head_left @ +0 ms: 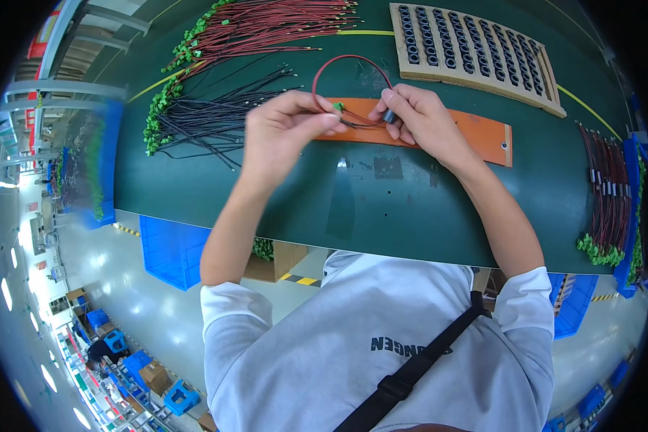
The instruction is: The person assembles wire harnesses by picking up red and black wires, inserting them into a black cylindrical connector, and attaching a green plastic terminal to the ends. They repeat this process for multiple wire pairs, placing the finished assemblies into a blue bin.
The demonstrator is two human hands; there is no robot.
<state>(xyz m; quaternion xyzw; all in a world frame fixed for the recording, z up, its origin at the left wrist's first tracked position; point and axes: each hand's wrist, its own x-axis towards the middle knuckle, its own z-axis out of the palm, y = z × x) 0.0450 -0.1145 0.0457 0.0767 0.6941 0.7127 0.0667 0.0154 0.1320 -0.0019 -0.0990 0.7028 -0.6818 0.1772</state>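
Green bench [381, 209], above orange mat [475, 133]: left hand [284, 133] pinches wire loop [349, 75] at its green plug, right hand [417, 115] clamps black ring; best kept taut, aligned.

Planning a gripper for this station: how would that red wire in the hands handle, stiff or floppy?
Probably springy but limp: the red wire arcs in a loop between left hand and right hand. Likely light, given how thin it is. The small black ring might slide along it.

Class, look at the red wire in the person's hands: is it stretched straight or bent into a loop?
Looped. The red wire arches up from the left hand and curves back down to the right hand.
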